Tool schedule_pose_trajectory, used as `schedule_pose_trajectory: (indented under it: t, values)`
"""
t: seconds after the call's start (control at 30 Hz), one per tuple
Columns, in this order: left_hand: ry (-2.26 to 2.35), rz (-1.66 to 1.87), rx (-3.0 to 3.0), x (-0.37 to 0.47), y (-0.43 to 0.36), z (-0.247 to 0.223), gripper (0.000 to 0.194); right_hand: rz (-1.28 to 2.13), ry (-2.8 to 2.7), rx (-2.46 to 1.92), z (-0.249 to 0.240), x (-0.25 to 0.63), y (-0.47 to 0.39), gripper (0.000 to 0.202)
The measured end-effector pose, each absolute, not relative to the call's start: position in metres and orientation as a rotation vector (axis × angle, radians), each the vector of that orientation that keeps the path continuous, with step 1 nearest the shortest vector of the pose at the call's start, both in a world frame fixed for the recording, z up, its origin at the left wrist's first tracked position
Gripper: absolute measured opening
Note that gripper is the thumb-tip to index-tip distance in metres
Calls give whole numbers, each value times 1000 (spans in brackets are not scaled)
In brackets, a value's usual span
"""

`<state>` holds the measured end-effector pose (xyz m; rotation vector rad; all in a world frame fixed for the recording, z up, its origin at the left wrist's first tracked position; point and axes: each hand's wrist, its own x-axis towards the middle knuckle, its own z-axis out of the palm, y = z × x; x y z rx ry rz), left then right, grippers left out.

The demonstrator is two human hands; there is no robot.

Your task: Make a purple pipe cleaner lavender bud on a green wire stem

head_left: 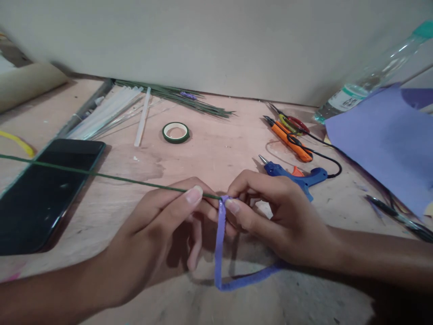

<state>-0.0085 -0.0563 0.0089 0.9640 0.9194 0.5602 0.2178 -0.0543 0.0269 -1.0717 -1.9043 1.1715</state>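
A long thin green stem (122, 178) runs from the left edge to the middle of the view. My left hand (169, 212) pinches it near its right end, thumb on top. At that end a purple strip (220, 246) is wrapped round the tip, and my right hand (270, 212) pinches the wrapped part between thumb and index finger. The strip hangs down from the tip, folds, and runs right beneath my right hand, which hides its far end.
A phone (43, 198) lies left. Behind are clear glue sticks (104, 113), green stems (176, 97) and a green tape roll (175, 132). Right are a blue glue gun (294, 174), orange cutter (291, 142), pliers (292, 125), purple sheet (382, 140), pen (399, 216) and bottle (365, 81).
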Motion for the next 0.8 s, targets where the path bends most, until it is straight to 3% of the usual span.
schedule_pose_trajectory:
  t: [0.23, 0.43, 0.63, 0.8]
  values:
    - [878, 628, 1078, -11, -60, 4, 53, 1377, -1844, -1023, 27, 219, -51, 18]
    - [808, 643, 1104, -15, -59, 0, 46, 1317, -1889, -1012, 29, 220, -54, 22]
    - [722, 594, 1046, -7, -54, 11, 13, 1320, -1809, -978, 27, 220, -57, 19]
    - [750, 630, 1120, -4, -51, 12, 14, 1351, -1781, -1002, 26, 218, -57, 15]
